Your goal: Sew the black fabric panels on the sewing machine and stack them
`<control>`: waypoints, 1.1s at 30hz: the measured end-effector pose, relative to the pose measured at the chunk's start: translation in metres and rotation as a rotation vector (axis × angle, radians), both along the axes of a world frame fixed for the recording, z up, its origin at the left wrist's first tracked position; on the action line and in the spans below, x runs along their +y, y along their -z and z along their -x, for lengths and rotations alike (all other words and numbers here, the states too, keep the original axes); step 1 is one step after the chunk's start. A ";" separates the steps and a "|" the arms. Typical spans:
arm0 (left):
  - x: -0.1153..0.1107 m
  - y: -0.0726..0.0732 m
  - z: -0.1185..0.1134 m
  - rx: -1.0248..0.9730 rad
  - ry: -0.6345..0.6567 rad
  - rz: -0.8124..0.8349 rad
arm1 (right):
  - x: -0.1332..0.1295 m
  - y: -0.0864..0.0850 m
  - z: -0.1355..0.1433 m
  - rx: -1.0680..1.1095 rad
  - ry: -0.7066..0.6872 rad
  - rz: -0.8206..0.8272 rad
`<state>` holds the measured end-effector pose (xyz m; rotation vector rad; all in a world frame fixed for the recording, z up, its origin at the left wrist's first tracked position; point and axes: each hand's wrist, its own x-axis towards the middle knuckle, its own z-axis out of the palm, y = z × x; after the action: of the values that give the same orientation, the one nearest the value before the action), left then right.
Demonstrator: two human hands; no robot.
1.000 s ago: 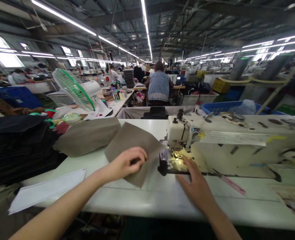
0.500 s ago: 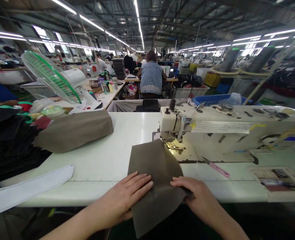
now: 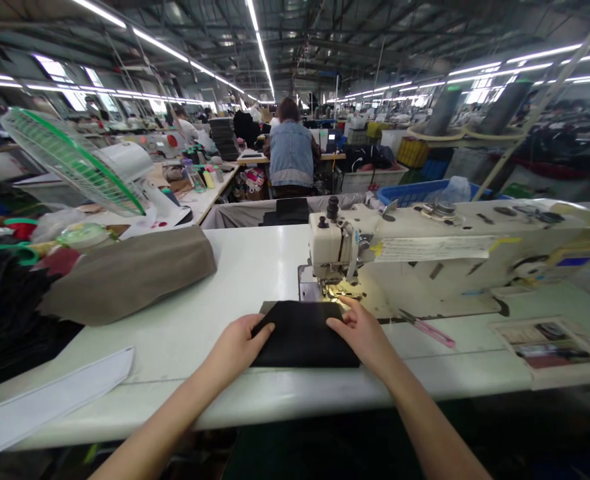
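Observation:
A fabric piece [image 3: 299, 337], black on the face turned up, lies on the table just in front of the sewing machine's needle area [image 3: 342, 291]. A strip of its grey-brown side shows along the far left edge. My left hand [image 3: 245, 340] pinches the left edge, thumb on top and fingers partly hidden beneath. At the far right corner my right hand [image 3: 359, 330] grips the piece between thumb and fingers, close to the presser foot. The fabric's far edge sits short of the lit needle plate.
Pink-handled snips [image 3: 429, 330] lie right of my right hand, with a tool tray [image 3: 549, 347] beyond. Left are a grey-brown fabric stack [image 3: 135, 273], a white strip [image 3: 59, 400], black pieces [image 3: 9, 300] and a fan [image 3: 85, 160]. A co-worker [image 3: 291, 150] sits ahead.
The fabric has gone from grey-brown side up to black side up and now lies flat on the table. Both hands moved forward to its side edges; the view shifted slightly.

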<state>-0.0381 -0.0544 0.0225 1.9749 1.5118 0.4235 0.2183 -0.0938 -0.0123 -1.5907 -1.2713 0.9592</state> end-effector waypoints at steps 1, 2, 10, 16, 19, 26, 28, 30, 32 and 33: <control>0.002 0.003 -0.002 0.029 0.014 -0.009 | 0.000 0.005 0.001 -0.019 0.034 0.001; 0.002 0.005 -0.003 0.045 0.024 -0.011 | -0.002 0.008 0.000 -0.034 0.048 -0.005; -0.003 0.009 -0.005 0.041 -0.080 -0.024 | -0.024 0.004 -0.001 -0.254 -0.062 -0.153; 0.001 0.012 -0.008 0.128 -0.122 -0.044 | -0.015 0.009 0.000 -0.304 -0.051 -0.147; 0.003 0.010 -0.010 0.159 -0.106 -0.051 | -0.012 0.010 0.000 -0.321 -0.054 -0.144; 0.005 0.007 -0.013 0.239 -0.104 -0.068 | -0.010 0.011 0.001 -0.318 -0.034 -0.135; 0.005 0.008 -0.013 0.245 -0.098 -0.071 | -0.010 0.010 0.001 -0.320 -0.031 -0.127; 0.005 0.008 -0.013 0.237 -0.092 -0.064 | -0.009 0.010 0.001 -0.325 -0.029 -0.121; 0.006 0.008 -0.013 0.220 -0.091 -0.051 | -0.009 0.009 0.001 -0.326 -0.032 -0.119; 0.007 0.007 -0.012 0.215 -0.094 -0.047 | -0.008 0.009 0.002 -0.326 -0.034 -0.118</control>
<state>-0.0258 -0.0476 0.0156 2.0448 1.7478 0.2959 0.2167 -0.1021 -0.0216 -1.6825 -1.5504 0.6474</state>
